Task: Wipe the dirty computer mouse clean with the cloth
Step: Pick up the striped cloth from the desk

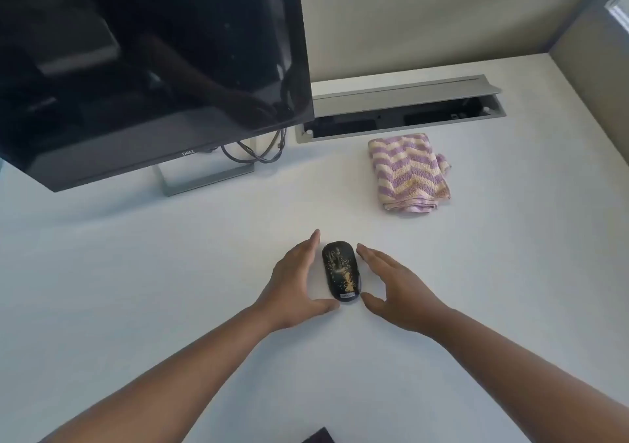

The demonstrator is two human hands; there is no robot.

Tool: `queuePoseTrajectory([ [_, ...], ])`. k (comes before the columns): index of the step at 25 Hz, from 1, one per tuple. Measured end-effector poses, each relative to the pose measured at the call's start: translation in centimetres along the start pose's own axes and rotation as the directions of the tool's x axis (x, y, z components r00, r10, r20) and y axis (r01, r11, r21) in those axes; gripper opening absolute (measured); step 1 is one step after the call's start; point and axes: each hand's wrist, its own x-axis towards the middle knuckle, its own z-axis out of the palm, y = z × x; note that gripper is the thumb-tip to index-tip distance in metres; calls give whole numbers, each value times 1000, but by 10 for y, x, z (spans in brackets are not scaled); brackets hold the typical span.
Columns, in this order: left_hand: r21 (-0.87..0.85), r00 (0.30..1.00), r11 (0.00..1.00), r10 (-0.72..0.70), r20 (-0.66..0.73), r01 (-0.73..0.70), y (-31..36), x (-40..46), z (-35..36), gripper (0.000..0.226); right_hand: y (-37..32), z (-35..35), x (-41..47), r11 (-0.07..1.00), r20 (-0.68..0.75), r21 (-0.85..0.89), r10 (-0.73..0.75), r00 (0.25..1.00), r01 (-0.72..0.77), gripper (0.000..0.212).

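On the white desk [136, 272], dead centre, I've got the black computer mouse [341, 271], lying flat and speckled all over with yellowish grime, a small label at its near end. I see the left hand [292, 281] on its left side, fingers straight and together, standing on edge like a wall, thumb reaching in under the mouse's near end; whether it actually touches the mouse I can't tell from up here. I see the right hand [396, 288] mirroring it on the other side, fingers straight and relaxed, thumb pointing in toward the label, a sliver of desk showing between fingertips and mouse. Both hands are spread wide, nothing gripped. Further back and to the right, well apart from the mouse, sits the folded cloth [410, 172], purple and cream zigzag stripes, untouched. Just behind it I see the grey cable tray [401, 109] set into the desk, its lid propped up. Over on the left looms the dark Dell monitor [146, 65] on its grey stand [204, 179], with black cables [253, 151] looping down behind.
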Motion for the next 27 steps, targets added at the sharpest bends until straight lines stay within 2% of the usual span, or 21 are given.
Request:
queuePoseTrajectory([
  [3, 40, 998, 998, 42, -35, -41, 0, 2, 3, 129, 1, 4, -2, 1000, -19, -11, -26, 999, 26, 87],
  [8, -5, 995, 999, 37, -96, -38, -2, 2, 8, 128, 0, 7, -5, 999, -39, -32, -36, 999, 35, 82],
  [17, -39, 994, 999, 30, -105, -34, -3, 1, 10, 124, 0, 11, -3, 1000, -70, -24, -7, 998, 5, 79],
  [23, -49, 997, 999, 18, -71, -21, 5, 1, 3, 126, 2, 4, -2, 999, -36, 37, 13, 999, -11, 78],
  [25, -91, 998, 995, -39, -53, 34, 11, 5, -3, 119, 4, -4, -1, 996, -35, 88, 26, 999, -23, 75],
  [27, -145, 996, 988, -71, -63, 61, 18, 16, -12, 102, 4, -17, 3, 993, -98, 115, 43, 994, -31, 69],
])
